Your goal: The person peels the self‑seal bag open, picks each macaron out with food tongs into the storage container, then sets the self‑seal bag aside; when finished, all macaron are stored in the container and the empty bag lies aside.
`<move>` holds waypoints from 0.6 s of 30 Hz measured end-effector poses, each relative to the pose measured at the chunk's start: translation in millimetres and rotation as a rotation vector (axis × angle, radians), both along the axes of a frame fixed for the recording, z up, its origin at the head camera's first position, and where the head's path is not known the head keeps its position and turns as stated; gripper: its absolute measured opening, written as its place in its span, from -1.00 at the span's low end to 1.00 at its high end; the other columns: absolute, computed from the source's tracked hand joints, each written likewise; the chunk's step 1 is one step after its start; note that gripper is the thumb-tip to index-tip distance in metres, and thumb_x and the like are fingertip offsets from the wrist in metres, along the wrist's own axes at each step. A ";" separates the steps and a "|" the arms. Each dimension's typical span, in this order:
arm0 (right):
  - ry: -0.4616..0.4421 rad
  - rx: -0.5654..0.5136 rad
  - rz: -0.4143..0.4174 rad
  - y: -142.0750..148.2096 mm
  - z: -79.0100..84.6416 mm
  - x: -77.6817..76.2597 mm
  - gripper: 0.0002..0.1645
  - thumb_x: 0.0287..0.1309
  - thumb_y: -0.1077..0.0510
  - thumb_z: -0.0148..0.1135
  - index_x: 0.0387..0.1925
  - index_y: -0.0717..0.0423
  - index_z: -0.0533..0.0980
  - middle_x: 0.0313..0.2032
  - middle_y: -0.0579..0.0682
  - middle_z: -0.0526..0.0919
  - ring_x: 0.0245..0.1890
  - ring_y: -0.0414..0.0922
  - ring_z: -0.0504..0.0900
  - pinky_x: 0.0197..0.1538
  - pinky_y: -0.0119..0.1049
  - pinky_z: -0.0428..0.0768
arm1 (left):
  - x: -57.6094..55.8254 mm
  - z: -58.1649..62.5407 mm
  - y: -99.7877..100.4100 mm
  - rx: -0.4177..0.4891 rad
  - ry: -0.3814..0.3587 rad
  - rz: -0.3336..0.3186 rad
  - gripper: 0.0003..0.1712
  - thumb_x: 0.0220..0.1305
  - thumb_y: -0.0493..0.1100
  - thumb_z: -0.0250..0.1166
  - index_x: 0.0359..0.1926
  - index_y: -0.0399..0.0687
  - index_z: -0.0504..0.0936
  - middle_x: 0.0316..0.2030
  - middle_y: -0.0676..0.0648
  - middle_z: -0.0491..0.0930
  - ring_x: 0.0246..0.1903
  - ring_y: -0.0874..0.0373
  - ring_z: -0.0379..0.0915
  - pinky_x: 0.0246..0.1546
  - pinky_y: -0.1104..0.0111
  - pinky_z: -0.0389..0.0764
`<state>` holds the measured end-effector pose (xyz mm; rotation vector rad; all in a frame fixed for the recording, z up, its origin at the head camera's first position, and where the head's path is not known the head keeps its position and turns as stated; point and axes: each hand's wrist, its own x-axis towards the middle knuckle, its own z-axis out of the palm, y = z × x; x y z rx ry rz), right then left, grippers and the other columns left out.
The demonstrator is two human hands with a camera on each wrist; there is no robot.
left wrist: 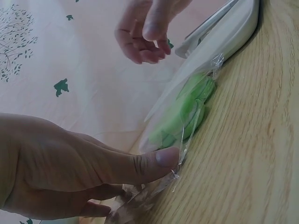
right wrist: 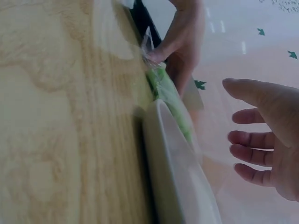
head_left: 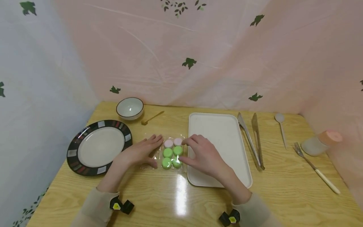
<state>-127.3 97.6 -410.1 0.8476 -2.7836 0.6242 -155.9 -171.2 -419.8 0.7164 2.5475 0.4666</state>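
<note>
Macarons [head_left: 168, 153], several green and two pale pink, sit in rows inside a clear plastic wrapper [head_left: 155, 154]. My left hand [head_left: 139, 152] rests on the left part of the wrapper, its fingers extended and the thumb apart from them. In the left wrist view, the thumb's tip lies right at the crinkled plastic beside the green macarons [left wrist: 182, 109]. My right hand [head_left: 203, 154] hovers over the left edge of the white tray [head_left: 221, 126], fingers loosely bent and nothing held. In the right wrist view, its thumb and fingers [right wrist: 252, 154] are apart, above the tray.
A dark-rimmed plate [head_left: 100, 146] and a white bowl [head_left: 129, 108] stand on the left, with a small golden spoon [head_left: 153, 118] beside the bowl. Tongs [head_left: 256, 142] lie right of the tray. Farther right are a pale spoon [head_left: 280, 126], a fork [head_left: 314, 167] and a capped jar [head_left: 320, 143].
</note>
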 end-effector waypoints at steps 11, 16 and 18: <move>-0.058 0.156 0.046 -11.3 -13.9 13.3 -0.47 -0.24 -0.44 0.34 -0.39 -0.19 0.47 -0.39 -0.28 0.42 -0.36 -0.28 0.35 -0.28 -0.37 0.34 | -1.3 0.2 -0.3 -0.018 -0.003 -0.010 0.18 -0.04 0.14 0.42 0.47 -0.05 -0.06 0.49 -0.12 -0.20 0.48 -0.12 -0.35 0.41 -0.02 -0.04; -0.072 0.196 0.047 -14.4 -15.3 18.5 -0.46 -0.25 -0.47 0.32 -0.43 -0.22 0.42 -0.43 -0.30 0.33 -0.37 -0.26 0.30 -0.27 -0.35 0.29 | -2.1 0.7 0.3 -0.022 -0.031 0.002 0.20 -0.04 0.15 0.42 0.47 -0.04 -0.09 0.50 -0.13 -0.24 0.48 -0.13 -0.38 0.39 -0.06 -0.04; -0.079 0.208 0.051 -15.1 -15.7 19.9 -0.46 -0.23 -0.47 0.31 -0.43 -0.22 0.41 -0.43 -0.30 0.32 -0.36 -0.26 0.29 -0.26 -0.35 0.28 | -2.6 0.2 0.9 -0.026 -0.043 0.012 0.20 -0.04 0.16 0.42 0.48 -0.02 -0.10 0.50 -0.11 -0.26 0.48 -0.12 -0.39 0.39 -0.07 -0.04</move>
